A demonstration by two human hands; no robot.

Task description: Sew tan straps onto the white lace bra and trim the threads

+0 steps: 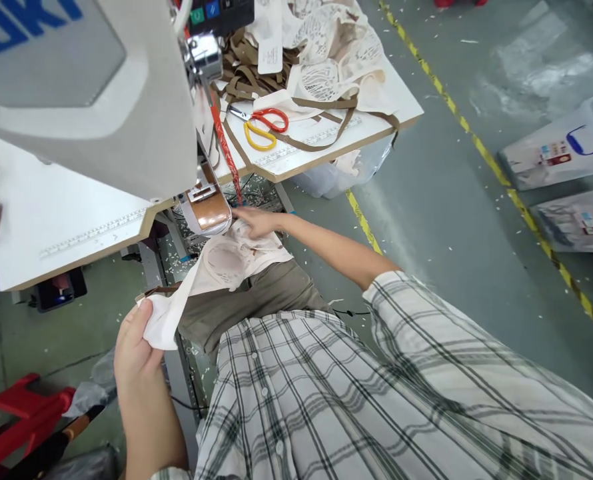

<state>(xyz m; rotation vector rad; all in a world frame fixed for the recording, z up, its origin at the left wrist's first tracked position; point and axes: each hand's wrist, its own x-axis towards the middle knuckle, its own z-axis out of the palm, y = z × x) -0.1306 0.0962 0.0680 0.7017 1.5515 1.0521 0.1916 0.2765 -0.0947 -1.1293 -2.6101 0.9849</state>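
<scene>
Bra (225, 261): likely light, soft, limp; best held by its ends. Left hand (137, 341) pinches one; right hand (260, 222): grip unclear.

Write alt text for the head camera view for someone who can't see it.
A person's left hand holds one end of a pale bra while the right hand touches it near a sewing machine. Scissors and piled bras lie on the white table.

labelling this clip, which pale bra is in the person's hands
The pale bra over the lap, one end in the left hand, the right hand at its other side; the piled bras lie on the tabletop.
</scene>
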